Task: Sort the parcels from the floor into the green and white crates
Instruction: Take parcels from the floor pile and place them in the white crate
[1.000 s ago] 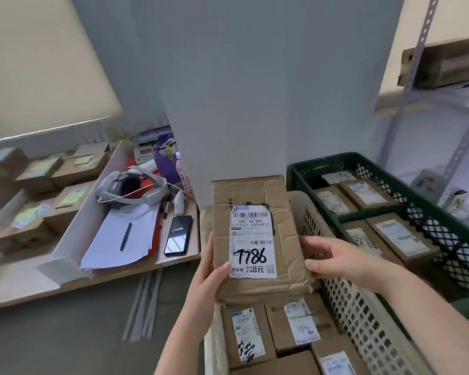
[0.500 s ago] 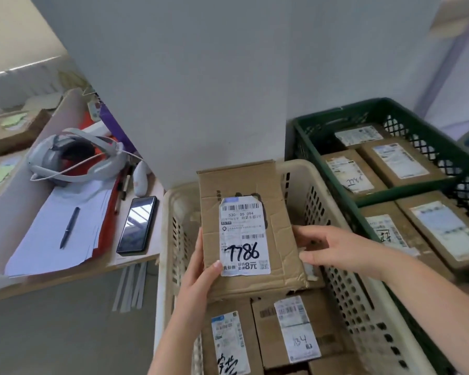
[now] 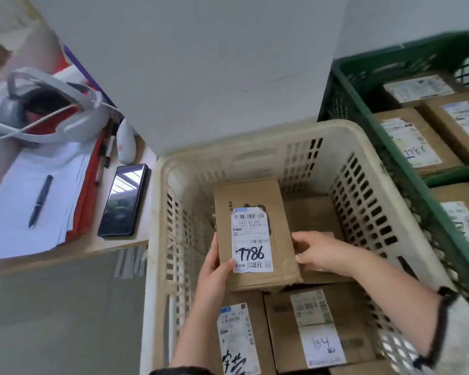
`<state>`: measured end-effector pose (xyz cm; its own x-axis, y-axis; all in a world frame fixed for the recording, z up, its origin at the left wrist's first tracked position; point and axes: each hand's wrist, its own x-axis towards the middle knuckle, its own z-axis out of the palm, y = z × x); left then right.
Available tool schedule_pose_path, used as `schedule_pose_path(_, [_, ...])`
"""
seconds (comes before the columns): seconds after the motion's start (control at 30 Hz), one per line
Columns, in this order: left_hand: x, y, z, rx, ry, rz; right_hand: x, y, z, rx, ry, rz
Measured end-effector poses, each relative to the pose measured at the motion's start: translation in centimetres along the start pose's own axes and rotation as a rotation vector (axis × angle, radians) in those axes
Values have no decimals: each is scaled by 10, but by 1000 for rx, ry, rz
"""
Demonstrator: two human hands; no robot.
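Note:
A brown cardboard parcel (image 3: 255, 201) with a white label marked 7786 is down inside the white crate (image 3: 255, 136), in its far half. My left hand (image 3: 214, 272) grips its near left edge, thumb on the label. My right hand (image 3: 322, 253) holds its right side with curled fingers. Two more labelled parcels (image 3: 320, 328) lie in the near half of the white crate. The green crate (image 3: 363, 98) stands to the right and holds several labelled parcels (image 3: 409, 136).
To the left, a low wooden board (image 3: 106, 247) carries a black phone (image 3: 123, 200), papers with a pen (image 3: 39, 201), a white headset (image 3: 44, 109) and a white mouse (image 3: 125, 142). A grey pillar (image 3: 201, 63) rises behind the crates. Grey floor (image 3: 60, 320) lies at lower left.
Both hands have lowered the 7786 parcel from above the rim down into the white crate. The view has tilted downward.

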<state>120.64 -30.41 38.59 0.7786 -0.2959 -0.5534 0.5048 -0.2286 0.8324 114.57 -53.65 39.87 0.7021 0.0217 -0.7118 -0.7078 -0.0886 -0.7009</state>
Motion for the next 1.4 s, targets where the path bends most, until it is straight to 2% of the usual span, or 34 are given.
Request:
schedule_pose_path(0.17, [31,-9,2,16,-6,-54,32,1,0,-14,90,53])
schedule_pose_path(0.4, [49,-30,5,71,-30,-153,60,15,-1,-133,110,143])
schedule_pose_path(0.7, [58,-36,2,100,-19,-203,72,13,8,-373,228,74])
schedule_pose_path(0.83, [54,-32,7,102,19,-185,66,3,6,-426,230,111])
schedule_pose_path(1.07, [28,3,15,103,123,-102,43,-52,5,-493,274,113])
schedule_pose_path(1.17, [10,26,12,119,144,-33,24,-91,9,-496,261,43])
schedule_pose_path(1.4, [-54,79,2,154,173,76,-62,-171,6,-312,272,-163])
